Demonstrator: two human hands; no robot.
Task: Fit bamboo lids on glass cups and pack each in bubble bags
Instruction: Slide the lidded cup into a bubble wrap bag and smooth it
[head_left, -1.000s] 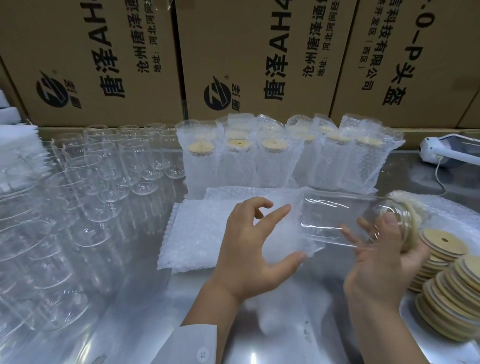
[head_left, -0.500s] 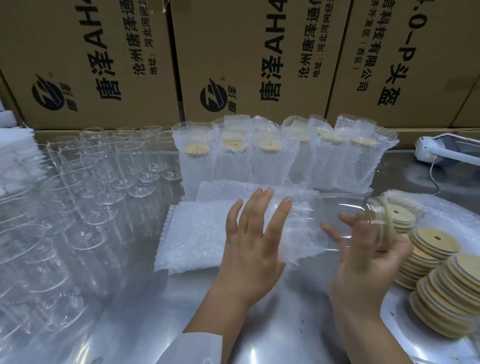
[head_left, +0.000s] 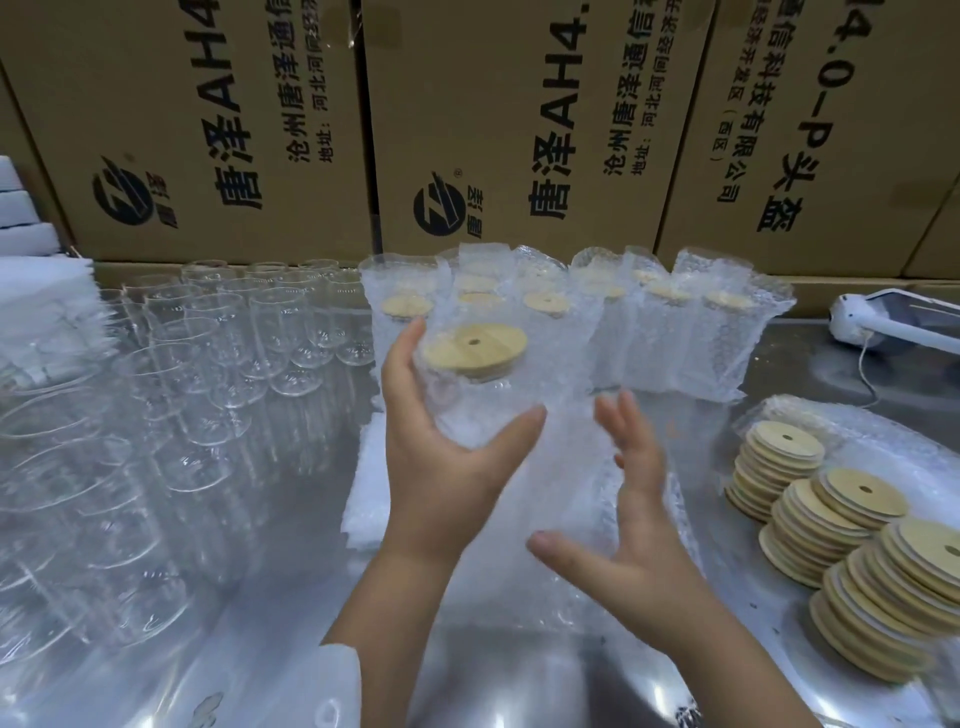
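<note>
A glass cup with a bamboo lid (head_left: 475, 351) stands upright inside a bubble bag (head_left: 540, 410), held above the steel table. My left hand (head_left: 441, 467) grips the bagged cup from the left, thumb across the front and fingers behind. Just to the right, my right hand (head_left: 639, 530) is spread with straight fingers beside the lower part of the bag and holds nothing. A flat pile of empty bubble bags (head_left: 363, 499) lies under my hands. Several packed cups (head_left: 660, 332) stand in a row behind.
Several bare glass cups (head_left: 234, 343) crowd the left of the table. Stacks of bamboo lids (head_left: 831, 519) lie on plastic at the right. Cardboard boxes (head_left: 519, 130) wall off the back. A white device with a cable (head_left: 878, 327) lies at the far right.
The lidded cup lay sideways in my right hand at the bag's mouth. Now it stands upright inside the bag in my left hand, and my right hand has let go.
</note>
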